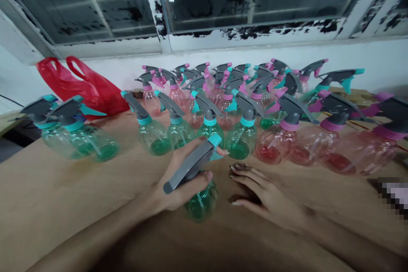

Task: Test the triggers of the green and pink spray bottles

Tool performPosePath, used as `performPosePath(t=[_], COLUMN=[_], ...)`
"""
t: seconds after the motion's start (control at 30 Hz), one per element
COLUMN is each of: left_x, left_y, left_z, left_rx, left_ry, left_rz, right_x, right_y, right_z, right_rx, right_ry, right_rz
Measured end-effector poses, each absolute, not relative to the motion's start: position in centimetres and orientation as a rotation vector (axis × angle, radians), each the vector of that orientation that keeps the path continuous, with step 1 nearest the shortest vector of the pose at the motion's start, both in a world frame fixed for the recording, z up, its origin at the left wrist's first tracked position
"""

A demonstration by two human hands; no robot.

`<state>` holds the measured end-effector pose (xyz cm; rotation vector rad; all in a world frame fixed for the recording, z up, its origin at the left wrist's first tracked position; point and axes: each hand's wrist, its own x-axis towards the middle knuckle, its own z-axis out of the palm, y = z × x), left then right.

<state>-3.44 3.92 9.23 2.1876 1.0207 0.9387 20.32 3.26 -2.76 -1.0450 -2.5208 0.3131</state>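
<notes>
1. We have the left hand (183, 193) closed around the neck of a spray bottle (200, 206) with green liquid in it. The fingertips reach round beside the teal trigger (216, 154), and the grey sprayer head (191, 165) points away from us and to the right.
2. This bottle is near the middle of the table's near edge, in front of the front row. We cannot tell whether its base touches the table (38, 204).
3. Our right hand (267, 191) is open and holds nothing we can see; its fingers are slightly bent, low over the tabletop, to the right of the bottle.
4. The step in hand, as we judge it, is handling this one bottle by its top. Any shift from here calls for a firm hold on the neck, the base kept level, and care around the neighbours.
5. Beyond it stand four green bottles (239, 148), with three pink-collared bottles (274, 153) towards the right edge. More bottles (178, 97) crowd the far edge.
6. Two other green bottles (103, 148) stand towards the left edge, just in front of a red bag (95, 89).
</notes>
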Motion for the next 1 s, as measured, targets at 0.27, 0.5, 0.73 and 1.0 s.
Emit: performPosePath(t=[0.27, 0.5, 0.73, 1.0], left_x=[-3.22, -3.15, -3.13, -3.09], left_y=[3.64, 3.70, 3.63, 3.77], left_z=[9.09, 9.15, 9.24, 8.96], left_rx=[2.203, 2.216, 2.189, 2.199], left_ry=[0.953, 0.952, 0.969, 1.007], left_rz=[1.030, 1.048, 1.043, 1.040], right_x=[20.26, 20.23, 20.22, 20.15], right_y=[3.21, 3.22, 3.26, 3.26], right_z=[-2.77, -2.84, -2.79, -2.70], right_rx=[-1.056, -1.049, -1.028, -1.021], right_ry=[-2.528, -2.514, -2.527, -2.508], right_rz=[0.294, 0.302, 0.278, 0.282])
